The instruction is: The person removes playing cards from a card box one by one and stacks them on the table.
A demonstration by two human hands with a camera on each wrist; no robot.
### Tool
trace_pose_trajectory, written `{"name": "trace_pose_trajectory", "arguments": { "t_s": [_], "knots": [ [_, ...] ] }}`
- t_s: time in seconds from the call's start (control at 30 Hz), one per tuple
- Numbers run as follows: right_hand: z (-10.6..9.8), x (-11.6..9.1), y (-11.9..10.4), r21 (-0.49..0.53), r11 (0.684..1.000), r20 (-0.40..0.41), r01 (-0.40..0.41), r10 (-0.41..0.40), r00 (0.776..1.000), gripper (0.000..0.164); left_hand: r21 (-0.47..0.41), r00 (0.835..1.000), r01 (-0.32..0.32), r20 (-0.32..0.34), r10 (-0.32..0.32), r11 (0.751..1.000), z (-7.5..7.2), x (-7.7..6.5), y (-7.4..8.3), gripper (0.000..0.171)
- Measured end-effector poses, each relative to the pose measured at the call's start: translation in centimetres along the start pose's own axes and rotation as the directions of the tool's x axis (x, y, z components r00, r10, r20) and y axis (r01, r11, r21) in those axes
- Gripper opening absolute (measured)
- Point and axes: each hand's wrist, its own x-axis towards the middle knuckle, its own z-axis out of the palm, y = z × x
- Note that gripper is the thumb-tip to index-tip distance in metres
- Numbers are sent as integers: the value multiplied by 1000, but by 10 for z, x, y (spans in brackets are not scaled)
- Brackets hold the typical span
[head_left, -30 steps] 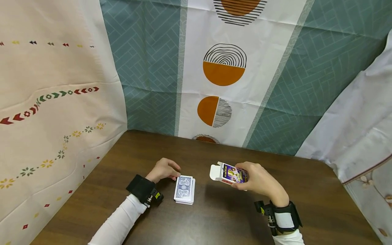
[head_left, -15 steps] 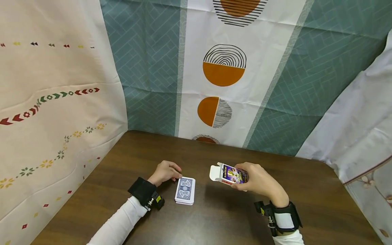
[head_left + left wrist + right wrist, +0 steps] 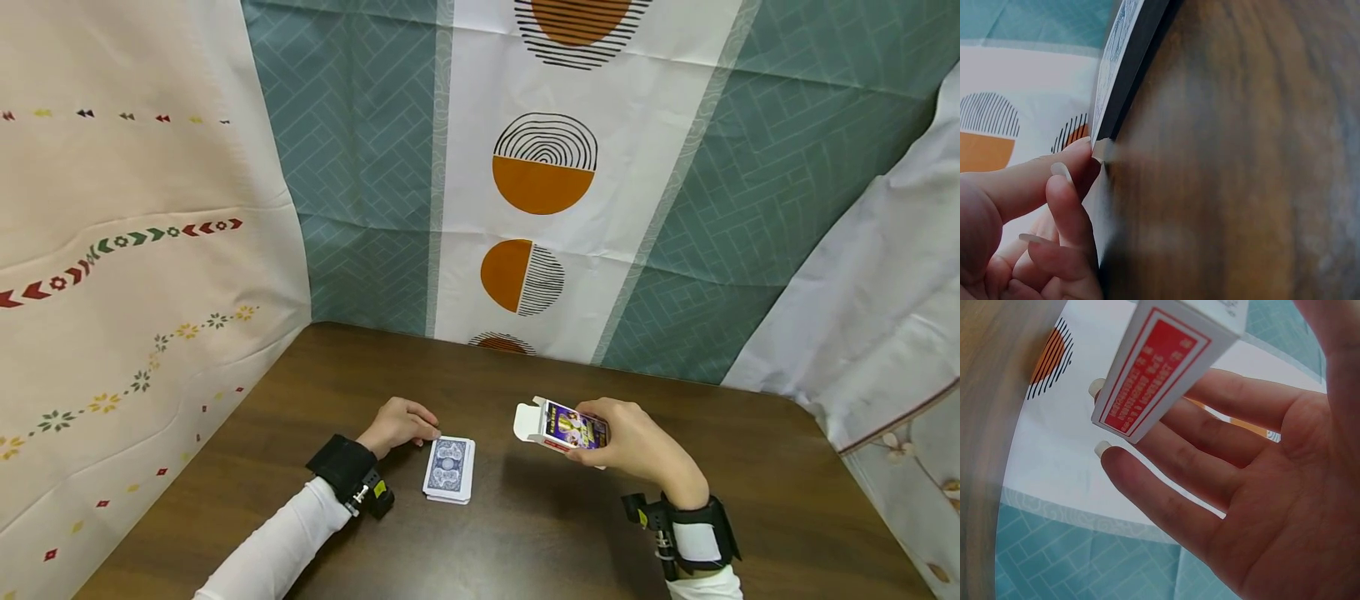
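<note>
A deck of playing cards, blue-patterned backs up, lies on the table with its edges slightly uneven. My left hand is at its far left corner. In the left wrist view the fingertips pinch that corner of the deck, and the other fingers are curled below. My right hand holds a card box above the table, thumb on the near side and fingers on the far side. The box's white end flap stands open toward the deck. A red printed side of the box shows in the right wrist view.
The brown wooden table runs back to a hanging teal and white cloth. A cream patterned cloth hangs along the left side, and a white cloth at the right.
The upper cards have slid a little to the right over the lower ones, so the deck is squarer. My left hand stays at its corner. The right hand and box have hardly moved.
</note>
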Motion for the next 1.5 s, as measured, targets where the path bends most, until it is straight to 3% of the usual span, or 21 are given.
{"name": "trace_pose_trajectory", "arguments": {
  "t_s": [0.33, 0.47, 0.57, 0.63, 0.73, 0.8, 0.83, 0.97, 1.07, 1.17, 1.27, 1.5],
  "knots": [
    [3, 3, -1, 6, 1000, 20, 5, -5, 1000, 54, -10, 998, 38, -52, -39, 999, 2, -1, -7, 16],
    [6, 2, -2, 4, 1000, 25, -1, 1, 1000, 55, -1, 993, -5, -120, 4, 1000, 0, -6, -4, 14],
    [7, 1, -4, -1, 1000, 34, -4, 4, 999, 54, -27, 991, -98, -94, 95, 995, 2, -21, 18, 14],
    [8, 0, -6, -11, 1000, 40, -6, 7, 999, 54, -40, 984, -179, -2, 180, 983, 10, -34, 40, 17],
    [7, -2, -8, -28, 1000, 33, -4, 5, 999, 54, -31, 937, -322, 134, 323, 946, 29, -50, 74, 21],
    [7, -3, -11, -33, 999, 22, 8, -7, 1000, 54, 7, 912, -382, 167, 376, 924, 44, -56, 90, 20],
    [6, -3, -12, -34, 999, 17, 15, -14, 1000, 54, 26, 907, -398, 164, 388, 917, 50, -57, 96, 20],
    [6, -5, -20, -42, 998, 6, 44, -44, 999, 54, 34, 930, -344, 152, 336, 938, 66, -58, 104, 18],
    [5, -7, -25, -61, 997, 0, 49, -49, 999, 55, 0, 944, -283, 178, 278, 959, 69, -58, 103, 20],
    [4, -7, -30, -81, 995, -11, 51, -52, 999, 54, -24, 947, -247, 205, 246, 969, 68, -56, 102, 23],
    [3, -6, -32, -101, 993, -20, 66, -68, 997, 54, -28, 941, -240, 240, 240, 970, 66, -54, 103, 24],
    [3, -5, -33, -111, 990, -19, 91, -94, 995, 53, -42, 903, -216, 373, 216, 976, 61, -48, 104, 17]
  ]
}}
